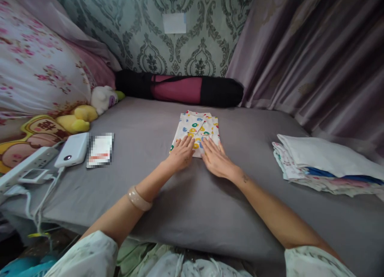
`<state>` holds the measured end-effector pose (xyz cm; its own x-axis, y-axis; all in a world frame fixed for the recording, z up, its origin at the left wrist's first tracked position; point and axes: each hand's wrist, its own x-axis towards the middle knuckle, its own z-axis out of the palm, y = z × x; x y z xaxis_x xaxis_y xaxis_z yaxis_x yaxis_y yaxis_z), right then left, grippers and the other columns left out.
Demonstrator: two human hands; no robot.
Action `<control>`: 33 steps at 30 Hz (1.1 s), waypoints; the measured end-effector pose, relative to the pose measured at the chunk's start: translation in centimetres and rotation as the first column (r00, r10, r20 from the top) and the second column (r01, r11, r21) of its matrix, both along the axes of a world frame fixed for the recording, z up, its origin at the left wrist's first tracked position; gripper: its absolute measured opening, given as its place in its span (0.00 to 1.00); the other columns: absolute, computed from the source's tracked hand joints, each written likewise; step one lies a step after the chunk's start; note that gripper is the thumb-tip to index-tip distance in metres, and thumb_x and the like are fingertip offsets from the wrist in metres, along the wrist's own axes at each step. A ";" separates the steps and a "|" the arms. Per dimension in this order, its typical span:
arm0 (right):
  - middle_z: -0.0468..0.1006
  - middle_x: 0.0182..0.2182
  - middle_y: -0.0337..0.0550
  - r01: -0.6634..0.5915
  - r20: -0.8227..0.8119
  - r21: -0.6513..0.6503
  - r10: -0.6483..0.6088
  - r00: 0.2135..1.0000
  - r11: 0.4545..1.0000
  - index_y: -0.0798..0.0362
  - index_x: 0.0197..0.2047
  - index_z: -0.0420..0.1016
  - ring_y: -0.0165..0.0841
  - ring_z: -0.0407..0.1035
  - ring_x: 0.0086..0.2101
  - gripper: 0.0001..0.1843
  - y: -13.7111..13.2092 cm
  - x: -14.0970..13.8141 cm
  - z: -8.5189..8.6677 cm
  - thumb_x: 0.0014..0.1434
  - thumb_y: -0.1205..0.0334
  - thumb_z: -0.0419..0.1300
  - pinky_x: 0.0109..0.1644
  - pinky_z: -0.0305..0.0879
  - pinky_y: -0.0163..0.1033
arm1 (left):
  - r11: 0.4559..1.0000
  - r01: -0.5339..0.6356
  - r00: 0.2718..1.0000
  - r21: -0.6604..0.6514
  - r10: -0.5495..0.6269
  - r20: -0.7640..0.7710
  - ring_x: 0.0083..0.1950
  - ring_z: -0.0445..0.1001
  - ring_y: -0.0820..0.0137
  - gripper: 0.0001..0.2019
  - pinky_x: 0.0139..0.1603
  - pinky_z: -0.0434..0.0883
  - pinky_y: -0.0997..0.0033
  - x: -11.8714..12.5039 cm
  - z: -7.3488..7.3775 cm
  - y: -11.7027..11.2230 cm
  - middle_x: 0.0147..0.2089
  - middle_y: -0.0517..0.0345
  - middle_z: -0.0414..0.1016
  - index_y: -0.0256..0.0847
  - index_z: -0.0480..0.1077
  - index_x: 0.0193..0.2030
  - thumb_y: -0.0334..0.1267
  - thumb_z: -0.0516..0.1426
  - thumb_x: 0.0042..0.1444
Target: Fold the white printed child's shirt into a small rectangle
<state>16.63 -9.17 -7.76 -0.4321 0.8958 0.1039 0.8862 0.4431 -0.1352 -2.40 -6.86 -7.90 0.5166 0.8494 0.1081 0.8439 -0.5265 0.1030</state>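
Note:
A small white garment [194, 124] printed with colourful shapes lies folded on the grey bed sheet [144, 137]. My left hand [182, 152] rests flat on its near left part, fingers stretched out. On the near right part my right hand [216, 157] is also laid flat with the fingers extended. Neither hand grips anything. Both palms cover some of the garment's near edge. Its exact kind is hard to tell in this folded state.
A stack of folded clothes [324, 157] lies to the right. At the left are a power bank [72, 149], a power strip [27, 169], a blurred flat item [100, 150] and plush toys [78, 119]. A black and maroon long bag [177, 88] lies along the wall.

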 end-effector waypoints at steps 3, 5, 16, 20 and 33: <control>0.41 0.69 0.47 -0.001 0.017 -0.061 0.002 1.000 0.998 0.60 0.70 0.44 0.40 0.33 0.67 0.33 -0.1 -1.8 -0.8 0.67 0.53 0.35 0.69 0.29 0.54 | 0.999 -0.024 0.999 0.022 0.025 -0.048 0.72 0.41 0.54 0.27 0.69 0.44 0.49 0.8 -1.2 -0.4 0.72 0.40 0.46 0.28 0.50 0.68 0.39 0.39 0.65; 0.40 0.70 0.46 -0.002 0.019 -0.085 0.003 1.000 0.996 0.60 0.71 0.42 0.39 0.32 0.68 0.33 0.1 -2.3 -0.9 0.67 0.53 0.34 0.69 0.28 0.54 | 0.999 -0.026 0.998 0.041 0.028 -0.057 0.72 0.40 0.54 0.27 0.69 0.42 0.49 0.8 -1.8 -0.4 0.72 0.42 0.46 0.28 0.50 0.68 0.39 0.39 0.65; 0.42 0.69 0.42 -0.015 0.020 -0.122 0.017 1.000 0.992 0.59 0.70 0.44 0.36 0.36 0.67 0.33 1.0 -2.7 -2.4 0.64 0.59 0.37 0.69 0.31 0.53 | 0.996 -0.075 0.997 -0.038 0.074 -0.037 0.72 0.41 0.57 0.30 0.69 0.42 0.47 -0.3 -4.3 0.6 0.72 0.48 0.46 0.34 0.48 0.70 0.47 0.35 0.67; 0.42 0.69 0.41 -0.014 0.003 -0.117 0.015 1.000 0.993 0.57 0.71 0.44 0.36 0.36 0.67 0.32 1.1 -2.6 -2.6 0.65 0.59 0.37 0.69 0.31 0.53 | 0.995 -0.082 0.996 -0.061 0.080 -0.041 0.73 0.40 0.57 0.30 0.69 0.42 0.47 -0.2 -4.3 0.6 0.72 0.48 0.45 0.34 0.46 0.70 0.48 0.35 0.66; 0.43 0.69 0.41 0.096 0.028 -0.116 -0.093 0.995 0.989 0.55 0.71 0.44 0.38 0.35 0.67 0.32 1.2 -1.6 -2.5 0.66 0.56 0.36 0.68 0.32 0.55 | 0.991 -0.126 0.991 -0.047 0.123 -0.062 0.72 0.43 0.56 0.30 0.69 0.43 0.50 -0.8 -3.6 0.7 0.72 0.44 0.45 0.35 0.49 0.70 0.50 0.36 0.67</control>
<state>15.03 -7.99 -10.29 -0.3460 0.9381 -0.0125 0.9268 0.3397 -0.1604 -3.24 -6.17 -11.50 0.4110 0.9109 0.0359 0.9078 -0.4125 0.0754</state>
